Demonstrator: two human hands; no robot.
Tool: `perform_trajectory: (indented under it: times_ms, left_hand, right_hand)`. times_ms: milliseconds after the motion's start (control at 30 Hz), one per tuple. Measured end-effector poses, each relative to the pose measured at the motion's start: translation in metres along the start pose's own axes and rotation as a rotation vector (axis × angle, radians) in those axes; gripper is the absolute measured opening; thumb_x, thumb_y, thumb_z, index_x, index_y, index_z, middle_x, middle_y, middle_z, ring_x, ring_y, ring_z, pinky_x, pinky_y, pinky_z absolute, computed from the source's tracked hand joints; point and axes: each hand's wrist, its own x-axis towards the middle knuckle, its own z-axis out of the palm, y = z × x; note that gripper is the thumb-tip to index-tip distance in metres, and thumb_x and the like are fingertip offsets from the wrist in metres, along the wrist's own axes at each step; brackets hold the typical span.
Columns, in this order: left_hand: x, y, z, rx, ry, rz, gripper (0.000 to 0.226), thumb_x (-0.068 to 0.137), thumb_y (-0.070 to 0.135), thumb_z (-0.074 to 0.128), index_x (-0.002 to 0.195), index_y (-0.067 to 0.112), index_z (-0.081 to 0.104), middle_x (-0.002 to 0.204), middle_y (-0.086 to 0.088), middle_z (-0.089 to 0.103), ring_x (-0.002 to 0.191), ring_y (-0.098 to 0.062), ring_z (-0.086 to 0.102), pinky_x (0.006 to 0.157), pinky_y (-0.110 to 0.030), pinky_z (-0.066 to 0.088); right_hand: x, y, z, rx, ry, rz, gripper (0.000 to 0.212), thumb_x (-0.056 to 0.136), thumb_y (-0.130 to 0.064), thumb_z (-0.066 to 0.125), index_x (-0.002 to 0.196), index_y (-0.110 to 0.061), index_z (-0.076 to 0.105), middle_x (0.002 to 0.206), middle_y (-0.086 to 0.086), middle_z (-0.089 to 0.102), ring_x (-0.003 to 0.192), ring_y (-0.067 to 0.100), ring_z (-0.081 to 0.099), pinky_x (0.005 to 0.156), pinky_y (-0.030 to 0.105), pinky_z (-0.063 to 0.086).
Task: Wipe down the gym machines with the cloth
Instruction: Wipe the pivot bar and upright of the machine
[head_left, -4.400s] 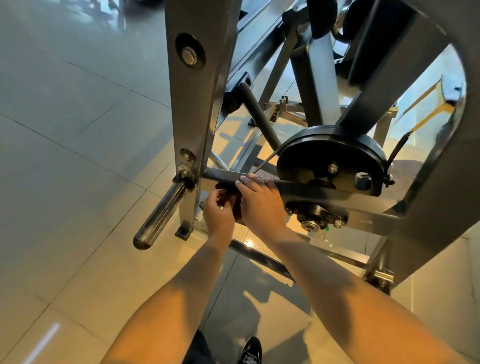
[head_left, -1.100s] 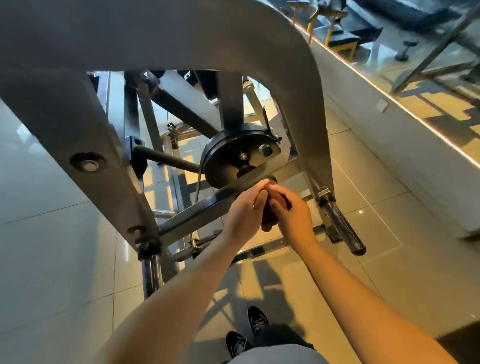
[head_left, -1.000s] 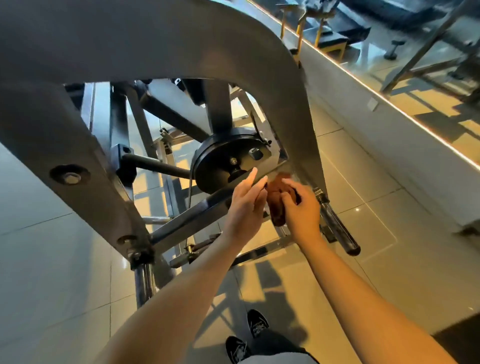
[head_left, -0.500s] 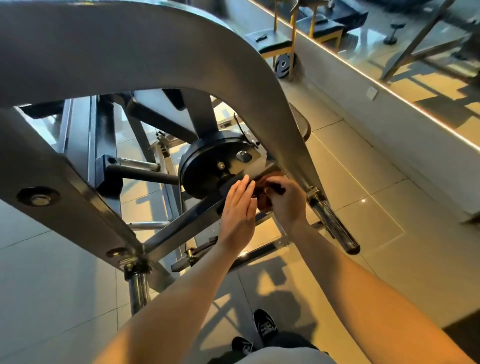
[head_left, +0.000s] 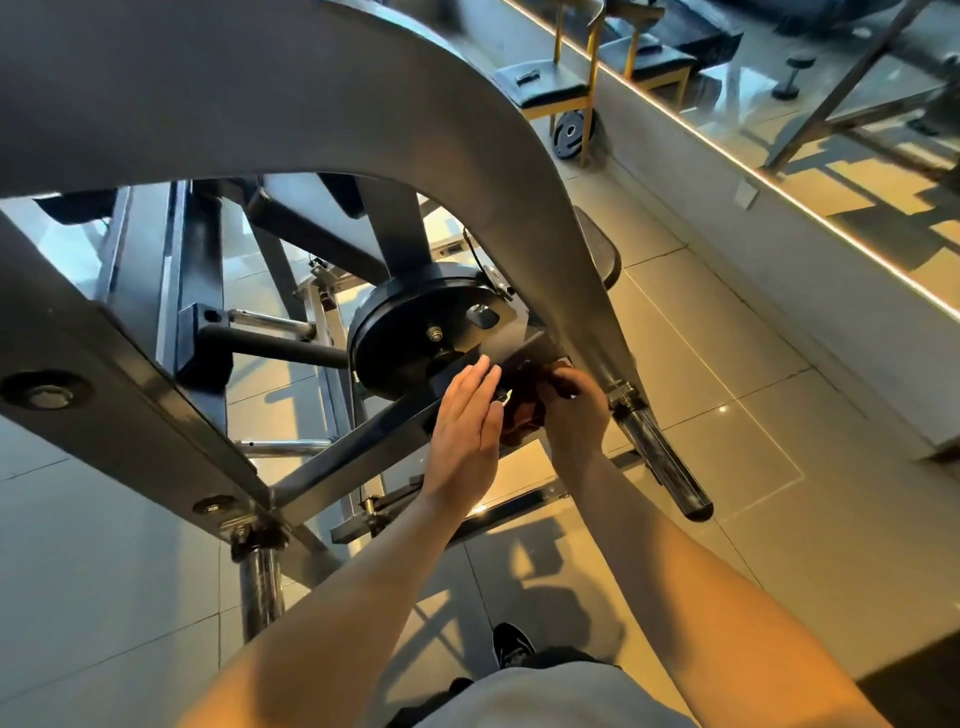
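Since the earlier view, work on the machine (head_left: 260, 93) has shifted to the right end of its crossbar (head_left: 358, 457), beside the curved leg (head_left: 587, 312). Left hand (head_left: 465, 431) lies flat against the crossbar, fingers straight. Right hand (head_left: 574, 410) presses the cloth (head_left: 522, 413) to the crossbar, fingers curled round it. Cloth: reddish-brown, crumpled; judged soft, light, best held bunched.
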Motion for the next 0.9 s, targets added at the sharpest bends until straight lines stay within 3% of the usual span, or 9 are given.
perform_trajectory:
  times_ms: [33, 167, 367, 500, 633, 700, 800, 900]
  left_hand:
    - [0.0, 0.0, 0.0, 0.004, 0.004, -0.002, 0.053, 0.108, 0.044, 0.021, 0.156, 0.025, 0.036, 0.164, 0.015, 0.024, 0.152, 0.001, 0.009, 0.119, -0.017, 0.002]
    - [-0.001, 0.001, 0.003, 0.022, 0.026, 0.001, 0.06, 0.107, 0.051, 0.015, 0.156, 0.025, 0.037, 0.165, 0.014, 0.024, 0.153, 0.0, 0.008, 0.121, -0.019, 0.001]
    - [0.0, 0.001, 0.003, 0.032, 0.017, -0.013, 0.058, 0.107, 0.05, 0.016, 0.156, 0.027, 0.036, 0.164, 0.017, 0.023, 0.152, 0.001, 0.009, 0.118, -0.016, 0.0]
    - [0.0, -0.001, 0.003, 0.03, 0.023, 0.003, 0.065, 0.105, 0.057, 0.01, 0.156, 0.026, 0.036, 0.165, 0.015, 0.024, 0.153, 0.001, 0.009, 0.119, -0.014, -0.001]
    - [0.0, -0.001, 0.003, 0.035, 0.013, -0.004, 0.057, 0.108, 0.049, 0.016, 0.156, 0.026, 0.035, 0.165, 0.016, 0.023, 0.152, 0.002, 0.008, 0.119, -0.015, -0.001]
    - [0.0, -0.002, -0.001, 0.03, -0.005, 0.01, 0.057, 0.108, 0.049, 0.017, 0.156, 0.026, 0.036, 0.165, 0.015, 0.024, 0.153, 0.001, 0.008, 0.122, -0.021, 0.002]
    - [0.0, -0.007, -0.006, 0.023, -0.022, 0.032, 0.056, 0.108, 0.05, 0.018, 0.155, 0.026, 0.038, 0.164, 0.014, 0.026, 0.153, -0.001, 0.011, 0.126, -0.033, 0.01]
    - [0.002, -0.007, -0.01, -0.006, -0.049, 0.041, 0.058, 0.107, 0.051, 0.019, 0.153, 0.025, 0.041, 0.163, 0.01, 0.03, 0.153, -0.006, 0.016, 0.127, -0.041, 0.017]
  right_hand:
    - [-0.002, 0.0, 0.001, 0.029, -0.006, -0.003, 0.014, 0.09, 0.001, 0.07, 0.104, -0.002, 0.069, 0.106, 0.006, 0.071, 0.101, 0.028, 0.069, 0.088, 0.019, 0.055]
    - [-0.004, -0.017, 0.002, -0.097, -0.154, -0.066, 0.014, 0.096, -0.02, 0.068, 0.109, -0.021, 0.071, 0.111, -0.007, 0.071, 0.099, 0.007, 0.063, 0.091, 0.022, 0.052]
    - [-0.002, -0.008, 0.011, -0.021, 0.014, 0.204, 0.011, 0.095, -0.014, 0.068, 0.097, -0.024, 0.069, 0.101, -0.004, 0.071, 0.096, 0.017, 0.068, 0.092, 0.044, 0.058]
    - [-0.007, -0.016, 0.006, -0.1, -0.13, -0.065, 0.013, 0.096, -0.023, 0.068, 0.108, -0.022, 0.073, 0.11, -0.006, 0.072, 0.097, 0.006, 0.064, 0.091, 0.022, 0.053]
    - [-0.007, -0.018, 0.011, -0.136, -0.09, -0.048, 0.014, 0.096, -0.021, 0.069, 0.108, -0.017, 0.073, 0.111, -0.001, 0.073, 0.101, 0.013, 0.066, 0.093, 0.031, 0.055]
    - [-0.006, -0.014, 0.01, -0.041, -0.051, 0.07, 0.012, 0.096, -0.009, 0.066, 0.105, -0.007, 0.072, 0.098, 0.003, 0.074, 0.089, 0.015, 0.069, 0.082, 0.032, 0.059]
    - [-0.011, -0.018, 0.009, 0.002, -0.123, 0.175, 0.016, 0.097, -0.003, 0.058, 0.105, -0.005, 0.071, 0.087, -0.002, 0.07, 0.076, 0.01, 0.066, 0.062, 0.014, 0.054]
    - [-0.021, -0.026, 0.013, -0.023, -0.11, 0.074, 0.019, 0.101, -0.013, 0.059, 0.116, -0.009, 0.07, 0.111, -0.003, 0.063, 0.091, 0.0, 0.055, 0.076, -0.005, 0.04]
